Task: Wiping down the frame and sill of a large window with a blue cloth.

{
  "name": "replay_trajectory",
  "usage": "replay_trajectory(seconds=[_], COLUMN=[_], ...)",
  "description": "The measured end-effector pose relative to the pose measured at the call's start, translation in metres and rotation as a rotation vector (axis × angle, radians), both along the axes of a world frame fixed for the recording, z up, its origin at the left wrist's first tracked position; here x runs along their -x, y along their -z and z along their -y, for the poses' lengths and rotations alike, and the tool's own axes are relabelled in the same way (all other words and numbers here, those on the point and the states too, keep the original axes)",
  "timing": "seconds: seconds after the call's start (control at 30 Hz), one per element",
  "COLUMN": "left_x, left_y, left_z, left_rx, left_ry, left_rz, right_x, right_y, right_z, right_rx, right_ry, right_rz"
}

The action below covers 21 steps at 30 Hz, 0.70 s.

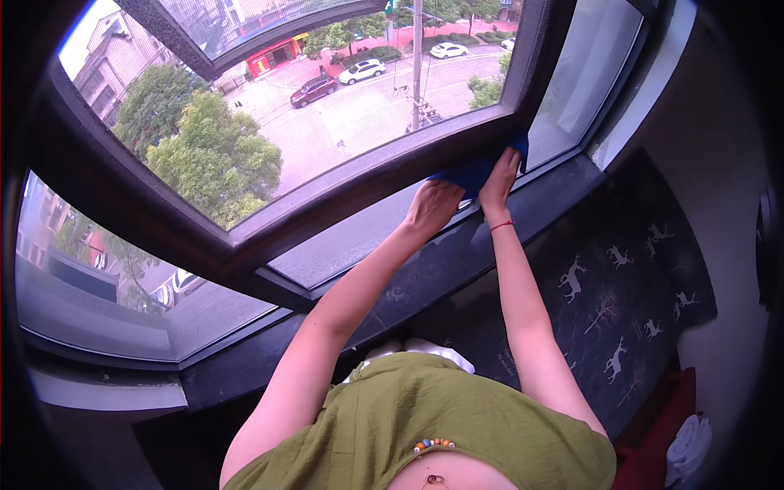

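A blue cloth [474, 174] stretches between both hands at the lower rail of a dark window frame [343, 190], near its right corner. On the cloth's left part, my left hand [433, 205] grips it with bent fingers, some of them hidden by the cloth and frame. My right hand [501, 180], with a red string at the wrist, holds the other end higher up, close to the right-hand window pane [579, 92]. Below my wrists runs a black windowsill [392, 300].
A dark surface printed with white deer [572, 280] lies at the right, past the sill. Folded white fabric [689, 447] rests on something red [658, 422] at lower right. Another pane [122, 294] is at the left. Outside are trees [214, 153] and parked cars [361, 71].
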State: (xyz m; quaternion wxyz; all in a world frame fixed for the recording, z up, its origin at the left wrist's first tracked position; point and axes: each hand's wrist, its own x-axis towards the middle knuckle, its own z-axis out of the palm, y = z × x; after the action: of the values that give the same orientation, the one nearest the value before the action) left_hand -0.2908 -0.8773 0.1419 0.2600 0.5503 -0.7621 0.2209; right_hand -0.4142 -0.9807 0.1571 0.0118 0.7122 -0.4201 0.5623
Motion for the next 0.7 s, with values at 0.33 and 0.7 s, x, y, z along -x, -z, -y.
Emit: replay_trajectory(seconds=[0.33, 0.7], left_x=[0.018, -0.03], left_y=[0.025, 0.102], left_z=[0.041, -0.053], left_rx=[-0.23, -0.209], left_ry=[-0.089, -0.143], left_rz=[0.257, -0.141], right_x=[0.021, -0.041], right_y=[0.098, 0.096], right_z=[0.051, -0.055], right_rx=[-0.169, -0.108], right_ry=[0.23, -0.137], right_rz=[-0.337, -0.088])
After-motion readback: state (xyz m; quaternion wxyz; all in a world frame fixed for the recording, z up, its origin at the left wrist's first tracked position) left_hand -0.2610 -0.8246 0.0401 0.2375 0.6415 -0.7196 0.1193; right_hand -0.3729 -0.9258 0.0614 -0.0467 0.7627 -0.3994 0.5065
